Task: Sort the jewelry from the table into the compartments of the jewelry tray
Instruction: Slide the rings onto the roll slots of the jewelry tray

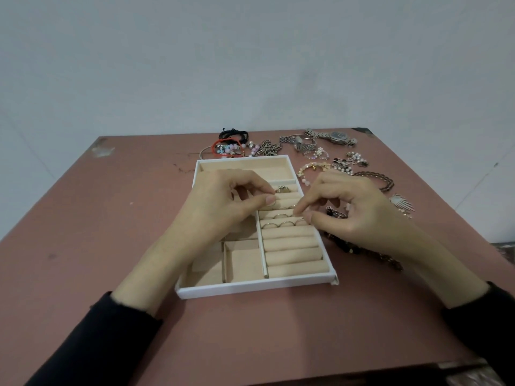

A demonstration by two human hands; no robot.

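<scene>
Fingers (pixel 302 211) of both hands pinch thin rings (pixel 281 216) into the beige tray's (pixel 250 286) rolls.

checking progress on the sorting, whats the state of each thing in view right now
jewelry tray: open, flat on table, most compartments bare
ring rolls: several rings slotted in the upper rows, lower rows bare
left hand: over tray, fingertips pinched at the rolls
right hand: fingertips pinched at the ring rows
watch: unsorted on table
red bracelet: unsorted on table
</scene>
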